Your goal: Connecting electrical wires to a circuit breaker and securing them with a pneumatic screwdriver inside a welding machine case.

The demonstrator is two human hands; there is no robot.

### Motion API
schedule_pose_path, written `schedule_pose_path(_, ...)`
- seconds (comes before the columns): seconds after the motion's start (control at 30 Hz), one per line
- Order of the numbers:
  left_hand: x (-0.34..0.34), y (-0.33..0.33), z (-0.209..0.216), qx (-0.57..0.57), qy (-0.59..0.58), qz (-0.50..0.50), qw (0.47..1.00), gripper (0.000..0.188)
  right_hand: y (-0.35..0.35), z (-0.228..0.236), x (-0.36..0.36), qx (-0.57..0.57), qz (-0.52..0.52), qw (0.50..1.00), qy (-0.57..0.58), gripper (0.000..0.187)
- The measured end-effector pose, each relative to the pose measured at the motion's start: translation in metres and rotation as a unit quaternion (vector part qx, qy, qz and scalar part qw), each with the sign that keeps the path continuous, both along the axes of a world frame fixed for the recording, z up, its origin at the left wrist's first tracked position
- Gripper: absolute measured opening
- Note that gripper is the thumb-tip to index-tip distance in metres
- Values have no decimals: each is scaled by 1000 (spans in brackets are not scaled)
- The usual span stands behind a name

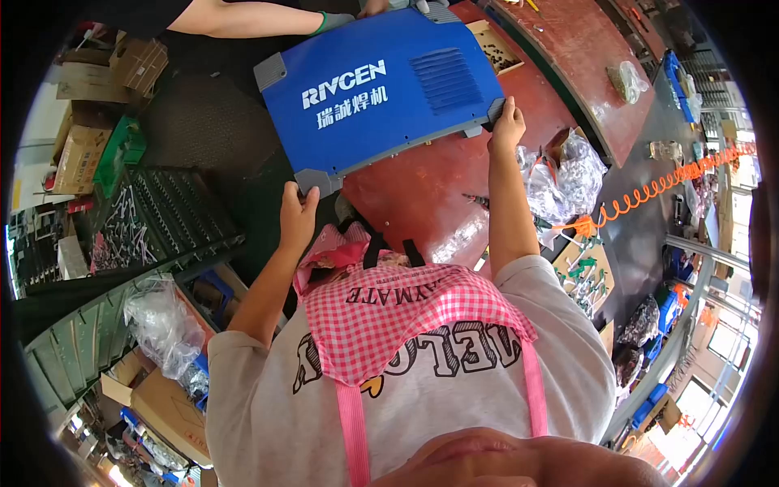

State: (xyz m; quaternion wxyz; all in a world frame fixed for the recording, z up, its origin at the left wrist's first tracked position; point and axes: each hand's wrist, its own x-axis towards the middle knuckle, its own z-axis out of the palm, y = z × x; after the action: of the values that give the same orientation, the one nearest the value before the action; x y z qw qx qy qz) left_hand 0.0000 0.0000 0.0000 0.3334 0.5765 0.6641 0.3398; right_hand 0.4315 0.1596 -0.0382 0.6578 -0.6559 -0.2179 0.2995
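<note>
A large blue machine cover panel (357, 138) with grey corner pieces, white lettering and a slatted vent (446, 81) lies tilted before me, partly over the red bench. My left hand (299, 213) grips its near left corner, thumb on the grey corner piece. At the right corner, my right hand (508, 126) has its fingers round the edge and is closed on it. Beyond the far edge, a co-worker's gloved hand (333, 22) is at the panel, with another hand partly hidden beside it.
Right of the panel, the red bench (454, 195) bears a wooden tray (480, 31) of small dark parts. Clear plastic bags (572, 183) lie near my right arm, beside an orange coiled air hose (649, 191). Green metal bins (182, 211) and cardboard boxes (85, 150) stand at left.
</note>
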Motion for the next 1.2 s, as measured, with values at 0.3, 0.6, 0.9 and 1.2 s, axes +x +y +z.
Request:
schedule_pose_path(0.3, -21, -10, -2, -24, -23, -37, 999, 27, -104, -17, -3, 0, -79, 993, -91, 46)
schedule_pose_path(0.6, 46, -75, -11, -61, -108, -119, 985, 37, -137, -10, 89, -29, -57, 995, -78, 46)
schedule_pose_path(0.9, 30, 7, -15, -185, -311, 68, 930, 40, -133, 3, 91, -103, -61, 941, -316, 37)
schedule_pose_path(1.2, 51, 91, -68, -310, -444, 198, 817, 58, -41, 43, 68, -231, 131, 876, -403, 50)
